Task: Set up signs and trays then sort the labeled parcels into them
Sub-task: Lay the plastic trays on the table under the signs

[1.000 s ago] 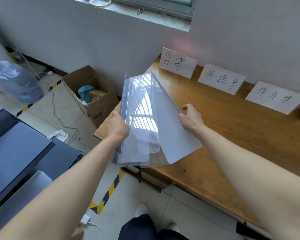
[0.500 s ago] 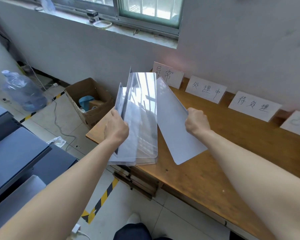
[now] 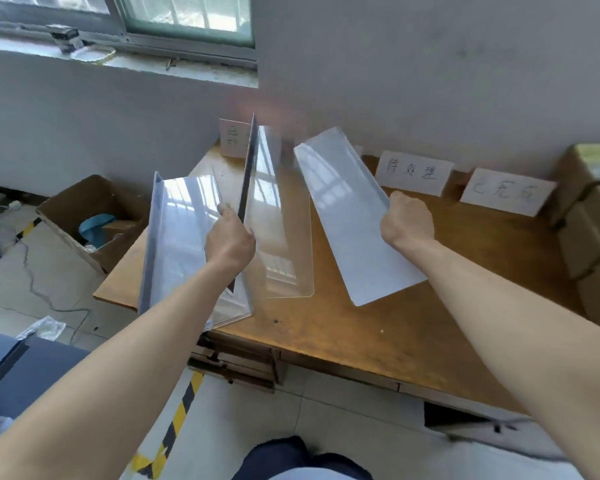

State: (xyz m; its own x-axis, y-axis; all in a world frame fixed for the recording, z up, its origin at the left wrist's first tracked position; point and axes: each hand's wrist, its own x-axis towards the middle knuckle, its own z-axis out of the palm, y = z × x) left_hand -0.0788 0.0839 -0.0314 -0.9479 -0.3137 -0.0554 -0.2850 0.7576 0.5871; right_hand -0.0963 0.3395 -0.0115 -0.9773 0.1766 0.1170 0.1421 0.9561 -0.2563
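Observation:
My left hand (image 3: 230, 241) grips a stack of clear plastic trays (image 3: 181, 237), held on edge above the left end of the wooden table (image 3: 378, 323). My right hand (image 3: 406, 221) holds a single clear tray (image 3: 350, 216), apart from the stack and tilted over the table's middle. White paper signs with handwritten characters lean against the wall: one (image 3: 232, 138) partly behind the stack, one (image 3: 413, 172) past my right hand, one (image 3: 506, 191) further right.
Brown cardboard parcels (image 3: 589, 216) are piled at the table's right end. An open cardboard box (image 3: 94, 220) with blue items sits on the floor left of the table. Yellow-black tape (image 3: 177, 420) marks the floor. A dark grey surface (image 3: 21, 368) lies at lower left.
My right hand has pulled one tray off the stack and carried it rightward. The left hand's stack has fanned open. The view has swung right, revealing a further sign and the parcels.

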